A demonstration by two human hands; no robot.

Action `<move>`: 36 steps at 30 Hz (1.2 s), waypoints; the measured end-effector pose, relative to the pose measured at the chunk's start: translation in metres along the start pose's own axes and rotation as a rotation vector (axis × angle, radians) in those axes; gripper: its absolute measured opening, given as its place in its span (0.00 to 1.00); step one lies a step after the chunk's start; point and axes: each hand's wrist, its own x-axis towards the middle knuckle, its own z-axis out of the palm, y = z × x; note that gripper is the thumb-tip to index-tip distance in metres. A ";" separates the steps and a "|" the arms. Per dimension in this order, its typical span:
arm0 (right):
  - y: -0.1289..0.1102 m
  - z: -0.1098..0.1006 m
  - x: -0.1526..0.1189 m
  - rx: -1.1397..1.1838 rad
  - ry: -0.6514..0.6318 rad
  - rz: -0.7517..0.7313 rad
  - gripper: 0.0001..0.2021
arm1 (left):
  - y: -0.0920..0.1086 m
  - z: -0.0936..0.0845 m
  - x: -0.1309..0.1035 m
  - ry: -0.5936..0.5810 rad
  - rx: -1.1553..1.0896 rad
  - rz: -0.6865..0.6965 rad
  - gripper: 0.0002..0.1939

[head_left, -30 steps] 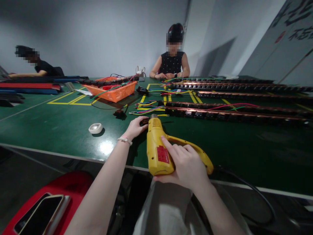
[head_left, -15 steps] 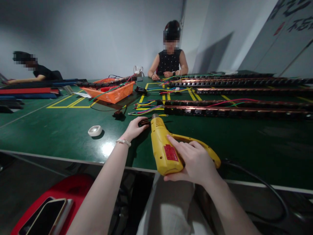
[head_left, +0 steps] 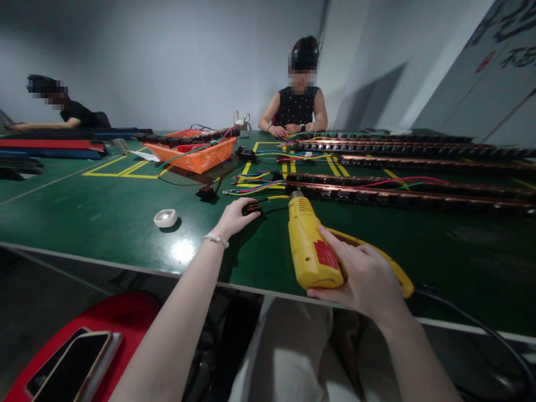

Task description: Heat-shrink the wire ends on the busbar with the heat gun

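Note:
My right hand (head_left: pixel 364 273) is wrapped round a yellow heat gun (head_left: pixel 312 240), its metal nozzle pointing away from me over the green table. A black cord trails from the handle to the right. My left hand (head_left: pixel 237 216) grips a small black connector block (head_left: pixel 252 207) with copper-coloured strips, low over the tabletop. From this block a dark wire with a yellow sleeve (head_left: pixel 277 197) runs right, ending near the nozzle. A similar black block (head_left: pixel 206 192) with a wire lies just beyond my left hand.
Long black bars with copper strips (head_left: pixel 397 196) and coloured wires stretch across the right. An orange basket (head_left: pixel 201 161) stands behind my left hand; a white tape roll (head_left: pixel 166 218) lies left. Two people sit beyond the table (head_left: pixel 104 229). Phones (head_left: pixel 73 365) rest on a red stool (head_left: pixel 125 312).
My right hand has moved the heat gun to the right, away from my left hand. The yellow-sleeved wire is now more exposed. My left hand still holds the block.

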 end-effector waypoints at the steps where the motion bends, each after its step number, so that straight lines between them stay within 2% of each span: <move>1: 0.000 0.000 0.000 -0.007 -0.003 0.000 0.52 | 0.000 0.001 0.001 0.003 0.017 0.006 0.22; 5: -0.007 0.002 0.001 -0.032 0.002 0.010 0.52 | -0.001 0.002 0.002 0.004 0.072 0.018 0.23; 11: -0.029 0.007 0.009 -0.036 0.012 0.032 0.52 | -0.002 0.002 0.003 -0.001 0.107 0.013 0.24; 16: -0.050 0.009 0.018 0.022 0.019 0.007 0.53 | -0.003 0.001 0.003 -0.010 0.063 0.006 0.28; 23: -0.069 0.013 0.024 0.064 0.012 -0.049 0.56 | -0.002 -0.001 0.002 -0.019 0.000 0.030 0.25; 29: -0.066 0.013 0.022 0.084 0.012 -0.077 0.57 | -0.005 -0.002 0.001 -0.040 -0.087 0.005 0.27; 36: -0.043 0.012 0.021 0.181 0.002 -0.132 0.55 | -0.007 -0.001 0.001 -0.069 -0.199 -0.029 0.27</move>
